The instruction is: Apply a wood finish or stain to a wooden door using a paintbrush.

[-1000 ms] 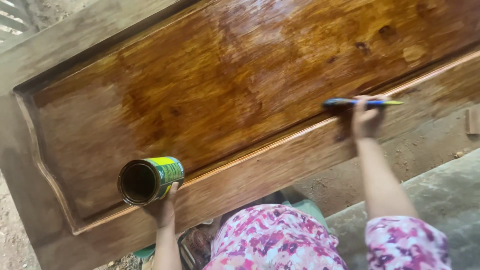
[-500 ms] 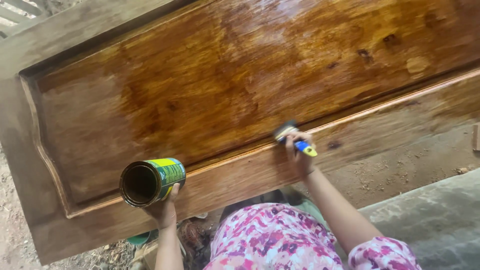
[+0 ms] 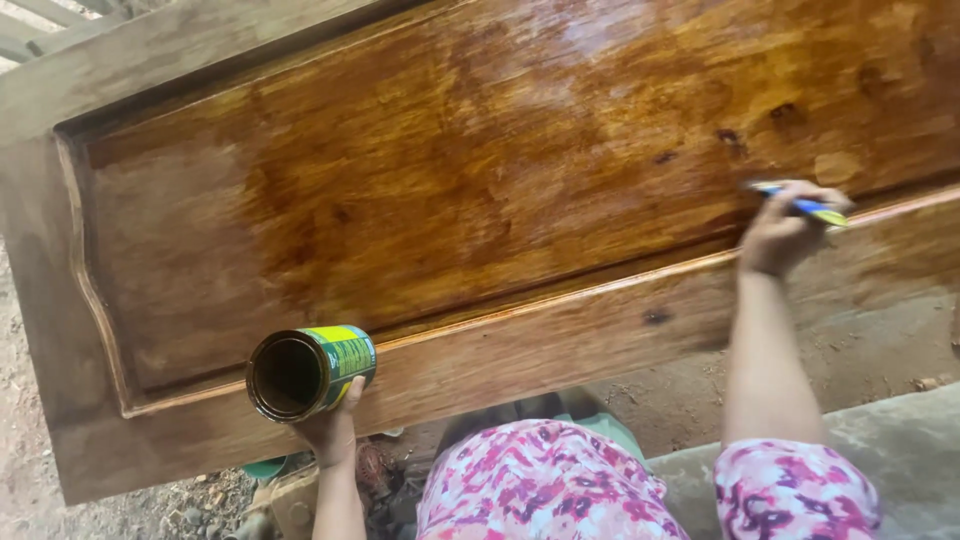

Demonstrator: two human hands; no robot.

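One door (image 3: 520, 200), one can (image 3: 310, 372), one brush (image 3: 800, 205)

— What lies below the woodwork?

— Bare dirt ground (image 3: 700, 390), scattered with small stones and chips. A grey concrete slab (image 3: 900, 440) sits at the lower right.

— Anything else?

— Pink floral fabric (image 3: 540, 490) fills the bottom middle, with a bit of green cloth (image 3: 600, 425) just above it. Pale wooden slats (image 3: 30, 30) show in the upper left corner.
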